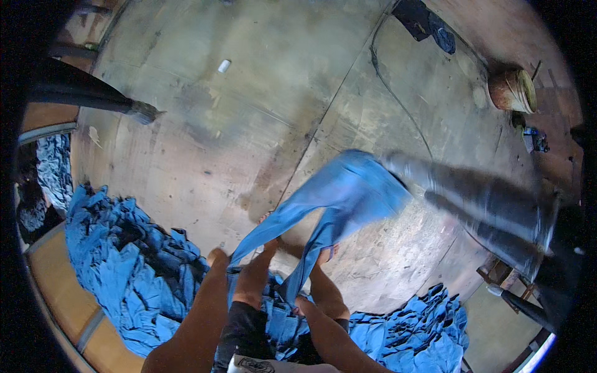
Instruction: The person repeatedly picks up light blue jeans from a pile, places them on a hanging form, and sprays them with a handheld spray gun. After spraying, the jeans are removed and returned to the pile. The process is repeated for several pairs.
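Observation:
A pair of blue jeans (348,180) stretches out in front of me, its waist end away from me to the right and smeared by motion. My left hand (217,256) grips the end of one trouser leg. Closer to my body, my right hand (302,304) is closed on the end of the other leg. The fingers of both hands are partly hidden. Beneath and between the jeans' legs, my bare legs and feet show on the floor.
A large heap of blue jeans (130,267) lies to my left, and another pile (416,326) at the lower right. A dark tapering arm (87,87) juts in at upper left. Blurred grey trouser-like shapes (485,205) extend at right. A stained bucket (512,91) stands far right.

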The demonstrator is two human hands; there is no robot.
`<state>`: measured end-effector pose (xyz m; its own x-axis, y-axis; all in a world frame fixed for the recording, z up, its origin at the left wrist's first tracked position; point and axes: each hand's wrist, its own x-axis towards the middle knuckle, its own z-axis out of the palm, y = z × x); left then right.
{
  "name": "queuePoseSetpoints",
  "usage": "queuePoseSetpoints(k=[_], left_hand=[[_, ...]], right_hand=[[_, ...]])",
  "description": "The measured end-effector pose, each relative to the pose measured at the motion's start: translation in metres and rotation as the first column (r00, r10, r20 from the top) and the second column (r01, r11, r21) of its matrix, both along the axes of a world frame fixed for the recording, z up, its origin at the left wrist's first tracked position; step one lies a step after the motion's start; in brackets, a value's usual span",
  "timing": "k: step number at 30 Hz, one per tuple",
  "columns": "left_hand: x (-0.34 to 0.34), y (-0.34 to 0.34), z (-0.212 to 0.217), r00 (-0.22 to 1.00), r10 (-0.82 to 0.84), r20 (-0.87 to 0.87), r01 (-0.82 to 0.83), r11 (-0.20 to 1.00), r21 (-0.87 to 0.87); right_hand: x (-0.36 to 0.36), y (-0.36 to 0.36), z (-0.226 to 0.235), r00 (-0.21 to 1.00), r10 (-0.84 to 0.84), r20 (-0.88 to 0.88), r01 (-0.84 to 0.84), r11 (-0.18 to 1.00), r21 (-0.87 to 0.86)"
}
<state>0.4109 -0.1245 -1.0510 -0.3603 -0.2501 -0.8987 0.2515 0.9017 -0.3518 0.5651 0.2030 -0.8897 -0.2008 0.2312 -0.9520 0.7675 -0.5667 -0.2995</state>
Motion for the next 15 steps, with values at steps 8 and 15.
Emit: queuePoseSetpoints(k=[8,15], left_hand=[[-0.073,0.005,0.154,0.723,0.678,0.134,-0.690,0.701,0.180],[-0.197,0.137,0.398,0.924,0.027,0.382,-0.182,0.909,0.375]], right_hand=[[-0.021,0.065,0.120,0.997,0.067,0.031,-0.063,0.990,-0.123],[0.010,0.044,0.213,0.977,0.198,-0.078,-0.204,0.975,-0.085]])
